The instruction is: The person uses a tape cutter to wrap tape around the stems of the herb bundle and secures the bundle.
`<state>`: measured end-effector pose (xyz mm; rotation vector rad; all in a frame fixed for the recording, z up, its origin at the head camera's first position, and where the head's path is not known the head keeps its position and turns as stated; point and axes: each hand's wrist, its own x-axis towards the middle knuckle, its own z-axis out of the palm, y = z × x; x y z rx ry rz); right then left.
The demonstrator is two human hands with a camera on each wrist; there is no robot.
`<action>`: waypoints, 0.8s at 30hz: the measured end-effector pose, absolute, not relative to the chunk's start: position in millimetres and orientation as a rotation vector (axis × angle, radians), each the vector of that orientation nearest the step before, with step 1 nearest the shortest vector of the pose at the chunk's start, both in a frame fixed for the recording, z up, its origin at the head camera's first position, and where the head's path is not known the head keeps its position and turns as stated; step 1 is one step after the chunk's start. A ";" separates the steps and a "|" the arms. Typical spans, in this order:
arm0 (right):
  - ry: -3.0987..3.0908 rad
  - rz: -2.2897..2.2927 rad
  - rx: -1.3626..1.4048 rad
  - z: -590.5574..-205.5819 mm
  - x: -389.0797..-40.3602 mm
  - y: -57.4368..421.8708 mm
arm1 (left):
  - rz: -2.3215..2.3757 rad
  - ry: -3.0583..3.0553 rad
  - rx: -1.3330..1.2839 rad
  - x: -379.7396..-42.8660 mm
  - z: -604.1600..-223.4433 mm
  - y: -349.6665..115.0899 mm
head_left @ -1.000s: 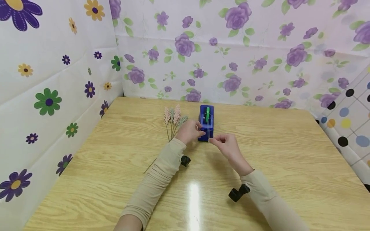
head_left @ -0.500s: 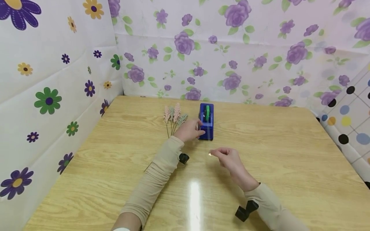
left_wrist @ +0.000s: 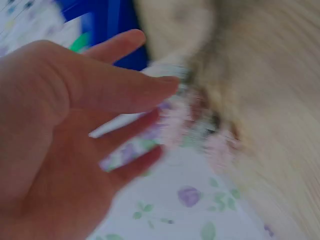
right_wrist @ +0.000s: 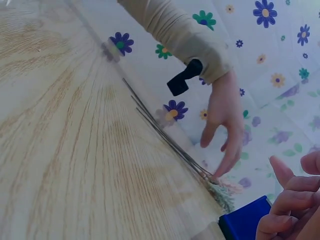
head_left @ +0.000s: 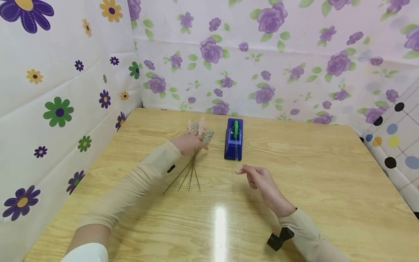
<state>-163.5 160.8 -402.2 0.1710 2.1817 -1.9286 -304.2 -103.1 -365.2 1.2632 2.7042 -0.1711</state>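
In the head view my left hand is over a bunch of artificial flowers lying on the table, fingers loosely spread. Pink and pale green heads show beyond it, and thin stems trail toward me. The left wrist view is blurred; there the thumb and fingers stand apart beside the flower heads. To the right sits a blue tape dispenser with a green-cored roll. A clear strip runs from its front toward my right hand, whose thumb and forefinger appear to pinch the end of the tape.
The wood-grain table meets a flowered cloth backdrop at the back, with another patterned cloth on the left. A black wrist camera hangs below the right wrist.
My right hand has drawn back toward me from the dispenser, lengthening the tape strip. My left hand has left the dispenser's side and moved left over the flowers.
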 end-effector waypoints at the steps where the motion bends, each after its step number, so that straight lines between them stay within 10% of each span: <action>1: 2.181 -1.929 0.161 -402.0 -163.3 161.3 | -0.239 2.715 1.303 -304.8 -367.0 -105.5; 24: 2.178 -1.907 0.086 -391.6 -161.7 164.6 | -0.611 2.592 1.860 -338.9 -389.8 -131.6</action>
